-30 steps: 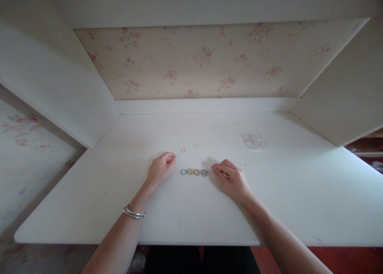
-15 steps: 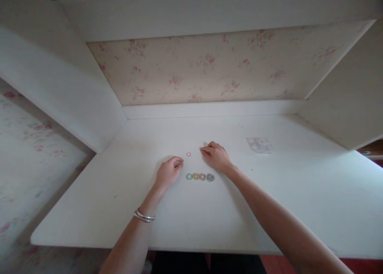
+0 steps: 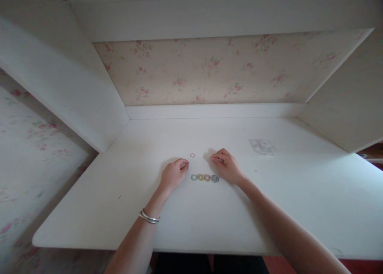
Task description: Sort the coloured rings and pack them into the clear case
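The left hand (image 3: 173,174) rests on the white desk (image 3: 89,194) with its fingers curled in, thumb and forefinger pinched at the tip; something small may sit in that pinch, but it is too tiny to tell. A silver bangle (image 3: 149,217) circles that wrist. Just to the right of the left fingertips, and a little toward the person, lies a row of four small rings (image 3: 205,177), green, yellow, orange and blue-grey, touching one another; the row's long axis runs straight across from left to right, spanning the gap between the two hands. Just beyond the left fingertips, farther from the person, a single thin red ring (image 3: 192,155) lies apart from the row. It sits between the hands, near both, with the left fingertips slightly the closer. The right hand (image 3: 226,166) lies loosely curled, knuckles up, fingertips drawn together and pointing left toward the red ring; whether it grips anything cannot be told. Well off to its right lies a small clear plastic bag (image 3: 262,146)
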`<state>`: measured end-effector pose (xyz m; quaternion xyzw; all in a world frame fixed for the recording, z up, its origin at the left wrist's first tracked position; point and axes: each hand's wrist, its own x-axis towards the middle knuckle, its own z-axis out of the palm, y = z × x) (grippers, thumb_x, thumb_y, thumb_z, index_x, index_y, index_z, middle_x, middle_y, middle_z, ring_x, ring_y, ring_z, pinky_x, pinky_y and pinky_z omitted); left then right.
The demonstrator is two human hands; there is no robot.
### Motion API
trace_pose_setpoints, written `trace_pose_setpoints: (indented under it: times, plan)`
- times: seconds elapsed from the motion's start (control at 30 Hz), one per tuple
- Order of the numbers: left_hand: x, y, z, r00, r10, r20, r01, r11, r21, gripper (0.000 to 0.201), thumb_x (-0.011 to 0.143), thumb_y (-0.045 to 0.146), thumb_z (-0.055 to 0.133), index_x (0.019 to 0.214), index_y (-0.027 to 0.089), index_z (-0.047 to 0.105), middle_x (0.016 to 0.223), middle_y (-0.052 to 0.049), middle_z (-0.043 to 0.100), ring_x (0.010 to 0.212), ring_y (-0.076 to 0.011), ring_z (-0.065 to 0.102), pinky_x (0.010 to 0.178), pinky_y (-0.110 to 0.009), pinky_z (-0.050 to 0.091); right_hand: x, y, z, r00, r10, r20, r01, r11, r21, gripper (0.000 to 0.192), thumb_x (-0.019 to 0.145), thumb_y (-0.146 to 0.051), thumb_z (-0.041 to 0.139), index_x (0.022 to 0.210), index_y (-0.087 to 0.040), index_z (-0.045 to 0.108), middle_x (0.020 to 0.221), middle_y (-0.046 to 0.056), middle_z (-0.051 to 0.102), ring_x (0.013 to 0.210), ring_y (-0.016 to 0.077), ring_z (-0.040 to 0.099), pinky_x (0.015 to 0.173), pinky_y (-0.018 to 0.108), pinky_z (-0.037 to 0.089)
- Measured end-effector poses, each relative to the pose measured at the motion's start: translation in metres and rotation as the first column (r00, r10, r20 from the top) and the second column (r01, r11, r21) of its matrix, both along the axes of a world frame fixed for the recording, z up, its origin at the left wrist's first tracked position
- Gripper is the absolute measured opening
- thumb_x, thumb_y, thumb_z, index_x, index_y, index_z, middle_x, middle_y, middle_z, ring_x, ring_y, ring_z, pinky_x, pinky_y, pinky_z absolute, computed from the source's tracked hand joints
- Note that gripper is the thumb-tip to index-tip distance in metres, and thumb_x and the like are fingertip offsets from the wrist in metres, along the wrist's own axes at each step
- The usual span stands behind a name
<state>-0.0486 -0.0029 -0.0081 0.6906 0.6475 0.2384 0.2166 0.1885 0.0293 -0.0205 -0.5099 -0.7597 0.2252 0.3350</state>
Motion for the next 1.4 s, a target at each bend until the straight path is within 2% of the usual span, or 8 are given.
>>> trace_pose_setpoints:
  times: [0.2, 0.37, 0.67, 0.8, 1.0, 1.17, 1.3, 1.4]
  plan:
    - [-0.001, -0.001, -0.001, 1.000, -0.011, -0.006, 0.011, 1.000, 0.007, 0.024, 0.087, 0.036, 0.048, 0.097, 0.026, 0.068, 0.068, 0.001, 0.064, 0.056, -0.0121, 0.054, 0.052, -0.023, 0.030, 0.003, -0.046, -0.001, 0.989, 0.138, 0.060, -0.144, 0.984, 0.107, 0.024, 0.092, -0.032, 0.048, 0.088, -0.023, 0.070, 0.086, 0.005, 0.052, 0.082, 0.0169, 0.051, 0.075, 0.031, 0.043]
    - [-0.002, 0.001, -0.004, 1.000, -0.018, 0.014, 0.018, 1.000, 0.000, 0.024, 0.087, 0.035, 0.048, 0.097, 0.026, 0.068, 0.064, 0.002, 0.061, 0.054, -0.0109, 0.051, 0.051, -0.022, 0.028, 0.002, -0.049, -0.002, 0.973, 0.167, 0.159, -0.199, 0.956, 0.217, 0.022, 0.092, -0.029, 0.048, 0.090, -0.024, 0.069, 0.086, 0.005, 0.053, 0.080, 0.0173, 0.049, 0.075, 0.032, 0.039]
    - [-0.002, 0.001, -0.004, 1.000, -0.026, 0.004, 0.026, 1.000, 0.006, 0.024, 0.087, 0.036, 0.047, 0.096, 0.025, 0.067, 0.061, 0.003, 0.057, 0.053, -0.0108, 0.048, 0.052, -0.022, 0.027, 0.001, -0.049, 0.001, 0.956, 0.207, 0.210, -0.253, 0.941, 0.225, 0.020, 0.090, -0.026, 0.051, 0.087, -0.026, 0.070, 0.085, 0.004, 0.054, 0.079, 0.0165, 0.050, 0.074, 0.033, 0.037]
    - [-0.002, -0.001, -0.004, 1.000, -0.023, 0.021, 0.023, 1.000, 0.012, 0.025, 0.086, 0.037, 0.047, 0.095, 0.025, 0.067, 0.060, 0.004, 0.054, 0.053, -0.0106, 0.047, 0.051, -0.022, 0.028, 0.004, -0.047, 0.000, 0.993, 0.097, -0.068, -0.079, 0.971, 0.227, 0.019, 0.089, -0.030, 0.052, 0.087, -0.024, 0.070, 0.084, 0.005, 0.055, 0.078, 0.0166, 0.051, 0.071, 0.032, 0.040]
    - [0.011, 0.004, 0.001, 1.000, -0.017, 0.018, 0.017, 1.000, 0.017, 0.025, 0.087, 0.035, 0.047, 0.099, 0.024, 0.066, 0.059, 0.004, 0.056, 0.053, -0.0112, 0.051, 0.052, -0.022, 0.031, 0.020, -0.029, 0.000, 0.904, -0.247, -0.349, 0.270, 0.963, 0.016, 0.025, 0.086, -0.041, 0.054, 0.084, -0.020, 0.069, 0.077, 0.003, 0.056, 0.064, 0.0138, 0.047, 0.058, 0.028, 0.037]
    - [0.026, 0.017, 0.008, 0.985, -0.036, -0.171, 0.043, 0.998, 0.034, 0.031, 0.088, 0.036, 0.048, 0.114, 0.027, 0.061, 0.077, 0.000, 0.069, 0.066, -0.0146, 0.061, 0.060, -0.024, 0.037, 0.031, -0.012, -0.002, 0.820, -0.370, -0.437, 0.361, 0.926, -0.108, 0.029, 0.082, -0.043, 0.056, 0.085, -0.018, 0.070, 0.079, 0.004, 0.060, 0.070, 0.0157, 0.050, 0.064, 0.029, 0.037]
    - [0.031, 0.026, 0.010, 0.959, -0.031, -0.282, 0.045, 0.998, 0.045, 0.027, 0.090, 0.037, 0.046, 0.108, 0.029, 0.064, 0.100, -0.002, 0.071, 0.088, -0.0177, 0.065, 0.072, -0.026, 0.042, 0.035, -0.004, -0.006, 0.752, -0.420, -0.508, 0.382, 0.906, -0.183, 0.030, 0.080, -0.045, 0.058, 0.087, -0.018, 0.070, 0.084, 0.004, 0.062, 0.073, 0.0162, 0.052, 0.066, 0.029, 0.037]
    - [0.032, 0.029, 0.011, 0.935, -0.086, -0.343, 0.097, 0.995, 0.014, 0.026, 0.092, 0.035, 0.042, 0.100, 0.029, 0.065, 0.100, -0.002, 0.071, 0.091, -0.0183, 0.065, 0.074, -0.026, 0.043, 0.035, -0.002, -0.007, 0.744, -0.415, -0.523, 0.372, 0.908, -0.191, 0.031, 0.080, -0.046, 0.057, 0.086, -0.018, 0.070, 0.084, 0.005, 0.063, 0.073, 0.0163, 0.052, 0.066, 0.029, 0.037]
